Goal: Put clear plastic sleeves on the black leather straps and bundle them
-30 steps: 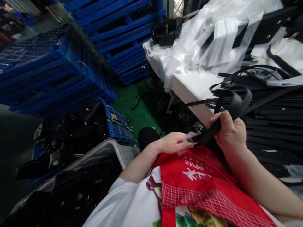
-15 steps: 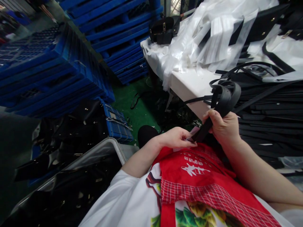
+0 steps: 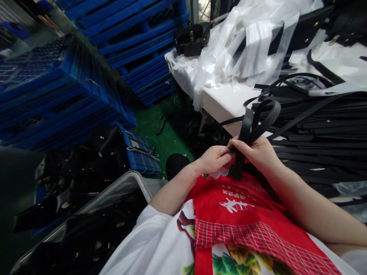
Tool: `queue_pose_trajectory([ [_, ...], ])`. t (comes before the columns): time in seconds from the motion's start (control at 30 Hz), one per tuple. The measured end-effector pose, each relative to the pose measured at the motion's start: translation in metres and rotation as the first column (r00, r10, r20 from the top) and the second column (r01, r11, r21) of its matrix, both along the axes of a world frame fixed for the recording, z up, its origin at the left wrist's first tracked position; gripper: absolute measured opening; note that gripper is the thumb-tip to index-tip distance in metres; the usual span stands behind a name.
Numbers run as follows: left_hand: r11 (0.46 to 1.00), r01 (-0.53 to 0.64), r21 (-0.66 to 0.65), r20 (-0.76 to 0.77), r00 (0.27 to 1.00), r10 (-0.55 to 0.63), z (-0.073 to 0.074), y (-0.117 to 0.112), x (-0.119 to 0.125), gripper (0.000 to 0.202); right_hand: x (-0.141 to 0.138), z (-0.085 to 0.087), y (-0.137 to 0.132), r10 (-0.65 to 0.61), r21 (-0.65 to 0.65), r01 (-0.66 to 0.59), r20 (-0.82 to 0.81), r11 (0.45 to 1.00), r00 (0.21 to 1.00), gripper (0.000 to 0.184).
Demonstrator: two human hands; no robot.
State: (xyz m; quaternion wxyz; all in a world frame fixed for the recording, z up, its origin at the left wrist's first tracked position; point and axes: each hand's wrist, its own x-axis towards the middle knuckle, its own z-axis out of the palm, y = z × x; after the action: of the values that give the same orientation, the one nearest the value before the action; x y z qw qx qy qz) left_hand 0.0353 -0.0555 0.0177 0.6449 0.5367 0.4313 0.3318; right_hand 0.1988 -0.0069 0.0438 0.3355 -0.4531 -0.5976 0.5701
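A looped black strap (image 3: 259, 116) rises from my two hands just above my red apron (image 3: 246, 225). My right hand (image 3: 258, 154) is closed around the strap's lower part, which hangs down almost upright over the apron. My left hand (image 3: 213, 159) is pinched against the same strap from the left, its fingertips meeting my right hand's. What the left fingers grip beyond the strap is hidden. Thin black cords trail from the loop toward the white table (image 3: 226, 105).
Stacks of flat black straps (image 3: 321, 133) cover the table on the right, with clear plastic bags (image 3: 243, 49) and a black bag (image 3: 190, 38) behind. Blue pallets (image 3: 71, 76) stand at left. A grey-rimmed bin (image 3: 126, 185) of black parts sits by my left side.
The strap swung from a slant to nearly upright. My left hand moved up and right to meet the right hand; the pale scrap it pinched is no longer visible.
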Motion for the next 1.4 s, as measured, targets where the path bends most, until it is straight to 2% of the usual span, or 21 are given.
queue_pose_trajectory([
  [0.1, 0.996, -0.079, 0.046, -0.045, 0.996, 0.081, -0.01, -0.006, -0.006, 0.054, 0.01, -0.01, 0.005, 0.106, -0.122, -0.103, 0.013, 0.987, 0.994, 0.032],
  [0.17, 0.986, -0.168, 0.02, -0.003, 0.986, 0.168, -0.016, -0.009, -0.01, 0.057, 0.018, -0.019, 0.004, 0.213, -0.246, -0.204, 0.011, 0.948, 0.977, 0.033],
  [0.2, 0.979, -0.205, -0.008, 0.025, 0.978, 0.205, -0.019, -0.011, -0.012, 0.057, 0.022, -0.024, 0.003, 0.213, -0.277, -0.207, -0.007, 0.938, 0.977, 0.033],
  [0.23, 0.971, -0.235, -0.04, 0.056, 0.97, 0.237, -0.021, -0.012, -0.013, 0.057, 0.024, -0.028, 0.001, 0.148, -0.273, -0.152, -0.037, 0.95, 0.988, 0.034],
  [0.3, 0.955, -0.278, -0.099, 0.121, 0.95, 0.289, -0.023, -0.015, -0.015, 0.055, 0.025, -0.034, -0.004, -0.137, -0.211, 0.107, -0.134, 0.972, 0.982, 0.036],
  [0.33, 0.949, -0.294, -0.118, 0.152, 0.939, 0.31, -0.024, -0.016, -0.016, 0.054, 0.024, -0.037, -0.005, -0.272, -0.197, 0.237, -0.178, 0.951, 0.946, 0.038],
  [0.37, 0.943, -0.305, -0.132, 0.18, 0.928, 0.325, -0.023, -0.017, -0.017, 0.054, 0.022, -0.04, -0.007, -0.352, -0.205, 0.312, -0.198, 0.928, 0.915, 0.041],
  [0.4, 0.943, -0.304, -0.139, 0.196, 0.925, 0.327, -0.023, -0.017, -0.017, 0.053, 0.019, -0.042, -0.008, -0.365, -0.234, 0.319, -0.192, 0.918, 0.911, 0.046],
  [0.5, 0.962, -0.245, -0.122, 0.159, 0.952, 0.263, -0.022, -0.019, -0.018, 0.048, 0.011, -0.049, -0.01, -0.184, -0.334, 0.131, -0.131, 0.933, 0.974, 0.058],
  [0.57, 0.976, -0.197, -0.095, 0.108, 0.972, 0.206, -0.022, -0.02, -0.017, 0.047, 0.006, -0.053, -0.011, -0.066, -0.342, 0.02, -0.123, 0.939, 0.99, 0.053],
  [0.63, 0.98, -0.184, -0.076, 0.087, 0.978, 0.191, -0.022, -0.02, -0.015, 0.05, 0.004, -0.053, -0.012, -0.002, -0.311, -0.031, -0.105, 0.95, 0.994, 0.046],
  [0.7, 0.976, -0.215, -0.047, 0.067, 0.974, 0.217, -0.021, -0.019, -0.012, 0.051, 0.003, -0.051, -0.012, 0.015, -0.257, -0.028, -0.053, 0.966, 0.998, 0.046],
  [0.87, 0.916, -0.388, 0.104, -0.044, 0.918, 0.394, -0.017, -0.014, -0.009, 0.052, 0.003, -0.045, -0.017, -0.019, -0.099, 0.025, 0.055, 0.995, 0.998, 0.049],
  [1.0, 0.926, -0.376, 0.019, 0.007, 0.927, 0.376, -0.016, -0.011, -0.006, 0.058, 0.003, -0.049, -0.021, -0.021, -0.042, 0.023, 0.043, 0.999, 0.999, 0.047],
  [1.07, 0.927, -0.375, 0.014, -0.018, 0.927, 0.375, -0.015, -0.01, -0.006, 0.058, 0.006, -0.049, -0.021, -0.051, -0.044, 0.052, 0.036, 0.998, 0.998, 0.047],
  [1.2, 0.95, -0.312, 0.021, -0.167, 0.936, 0.311, -0.013, -0.011, -0.007, 0.056, 0.015, -0.041, -0.015, -0.254, 0.031, 0.257, -0.093, 0.966, 0.963, 0.05],
  [1.27, 0.963, -0.271, -0.008, -0.155, 0.951, 0.266, -0.012, -0.013, -0.007, 0.054, 0.018, -0.034, -0.01, -0.311, 0.082, 0.335, -0.217, 0.939, 0.925, 0.052],
  [1.4, 0.975, -0.215, -0.059, -0.093, 0.973, 0.209, -0.01, -0.016, -0.003, 0.051, 0.017, -0.026, -0.004, -0.237, 0.185, 0.309, -0.331, 0.933, 0.914, 0.049],
])
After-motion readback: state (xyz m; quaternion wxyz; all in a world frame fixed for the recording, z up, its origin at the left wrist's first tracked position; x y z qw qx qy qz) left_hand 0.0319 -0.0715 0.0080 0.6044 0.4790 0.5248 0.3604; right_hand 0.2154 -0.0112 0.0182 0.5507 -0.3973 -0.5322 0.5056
